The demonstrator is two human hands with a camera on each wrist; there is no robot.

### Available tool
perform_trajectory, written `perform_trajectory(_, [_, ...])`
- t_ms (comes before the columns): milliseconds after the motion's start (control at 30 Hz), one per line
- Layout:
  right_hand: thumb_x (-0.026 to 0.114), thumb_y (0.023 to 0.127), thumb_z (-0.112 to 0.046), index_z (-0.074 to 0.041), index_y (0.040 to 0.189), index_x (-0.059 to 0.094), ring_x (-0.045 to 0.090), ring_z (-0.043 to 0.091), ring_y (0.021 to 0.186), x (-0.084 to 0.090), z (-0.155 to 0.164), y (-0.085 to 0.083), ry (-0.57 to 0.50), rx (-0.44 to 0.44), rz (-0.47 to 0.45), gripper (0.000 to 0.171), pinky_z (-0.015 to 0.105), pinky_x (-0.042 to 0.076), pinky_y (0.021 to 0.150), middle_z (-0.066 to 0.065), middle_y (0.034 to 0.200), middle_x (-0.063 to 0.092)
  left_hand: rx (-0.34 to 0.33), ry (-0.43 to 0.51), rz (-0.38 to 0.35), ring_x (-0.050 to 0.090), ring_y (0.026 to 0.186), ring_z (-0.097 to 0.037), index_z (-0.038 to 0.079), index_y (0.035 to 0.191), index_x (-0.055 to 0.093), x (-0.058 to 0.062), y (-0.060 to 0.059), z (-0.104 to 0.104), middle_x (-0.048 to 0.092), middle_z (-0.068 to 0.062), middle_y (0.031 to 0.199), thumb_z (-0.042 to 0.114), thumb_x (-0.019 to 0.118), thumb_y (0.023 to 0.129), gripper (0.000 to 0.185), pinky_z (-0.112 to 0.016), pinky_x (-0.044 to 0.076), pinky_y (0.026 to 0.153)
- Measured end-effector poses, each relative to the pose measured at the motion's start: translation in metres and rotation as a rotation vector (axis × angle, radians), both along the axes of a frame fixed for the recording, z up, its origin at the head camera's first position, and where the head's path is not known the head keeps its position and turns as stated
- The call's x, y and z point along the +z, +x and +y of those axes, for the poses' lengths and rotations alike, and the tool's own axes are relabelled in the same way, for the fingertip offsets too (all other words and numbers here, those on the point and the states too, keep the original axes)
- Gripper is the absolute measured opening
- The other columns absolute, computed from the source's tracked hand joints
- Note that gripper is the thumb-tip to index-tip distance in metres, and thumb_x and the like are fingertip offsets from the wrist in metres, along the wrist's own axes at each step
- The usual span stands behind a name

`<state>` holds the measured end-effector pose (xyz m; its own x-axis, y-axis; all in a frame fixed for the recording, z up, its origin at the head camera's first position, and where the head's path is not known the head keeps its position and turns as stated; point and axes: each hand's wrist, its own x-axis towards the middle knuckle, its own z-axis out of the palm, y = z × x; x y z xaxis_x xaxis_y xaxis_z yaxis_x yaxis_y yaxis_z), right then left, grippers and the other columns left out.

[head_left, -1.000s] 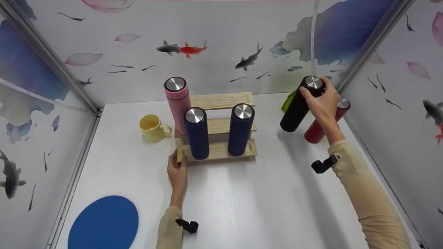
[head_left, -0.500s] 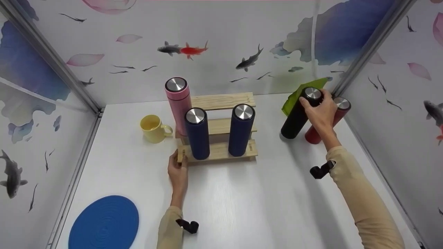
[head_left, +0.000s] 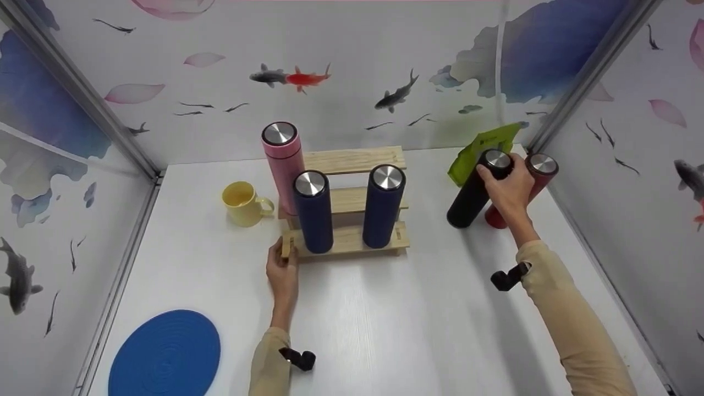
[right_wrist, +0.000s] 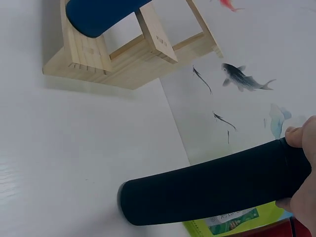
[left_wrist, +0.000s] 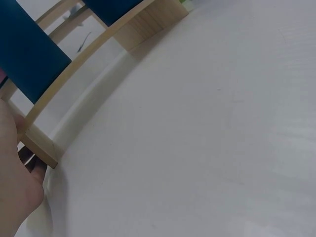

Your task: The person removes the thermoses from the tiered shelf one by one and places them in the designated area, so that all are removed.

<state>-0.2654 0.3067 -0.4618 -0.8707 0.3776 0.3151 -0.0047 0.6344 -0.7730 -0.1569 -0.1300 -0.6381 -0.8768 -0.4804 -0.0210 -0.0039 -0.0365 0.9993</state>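
Gripping the top of the black flask, the right hand has its fingers curled round the steel-capped end, and the flask stands on the white table with its base down, leaning slightly, over at the right side near the corner of the booth. Just beside it, touching or nearly so, stands a red flask, partly hidden by the hand. Behind the pair leans a green pouch against the back wall.

Across the table, the left hand pinches the front left corner post of the wooden stepped rack, thumb and fingers on the wood; the wrist view shows little more than the palm edge there. On the rack's lowest step stand two navy flasks, upright, with a pink flask higher up at the left. A yellow mug sits left of the rack, and a blue round mat lies near the front left.
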Motion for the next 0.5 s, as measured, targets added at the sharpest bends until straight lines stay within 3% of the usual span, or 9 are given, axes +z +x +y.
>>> perform_trajectory(233, [0.080, 0.084, -0.029, 0.004, 0.136, 0.052, 0.056, 0.035, 0.127, -0.0022, -0.0027, 0.0029, -0.007, 0.008, 0.001, 0.068, 0.045, 0.041, 0.110, 0.023, 0.132, 0.061, 0.006, -0.026, -0.004, 0.054, 0.092, -0.011, 0.006, 0.144, 0.052, -0.0025, -0.0010, -0.0015, 0.062, -0.015, 0.138, 0.011, 0.062, 0.101, 0.045, -0.017, 0.044, 0.074])
perform_trajectory(500, [0.079, 0.084, -0.030, 0.006, 0.139, 0.048, 0.053, 0.037, 0.130, -0.0005, -0.0032, 0.0048, 0.016, 0.030, -0.036, 0.072, 0.047, 0.039, 0.112, 0.025, 0.136, 0.057, 0.004, -0.023, -0.012, 0.054, 0.092, -0.011, 0.007, 0.143, 0.053, -0.0024, -0.0012, -0.0017, 0.061, -0.014, 0.140, 0.011, 0.062, 0.101, 0.044, -0.016, 0.045, 0.074])
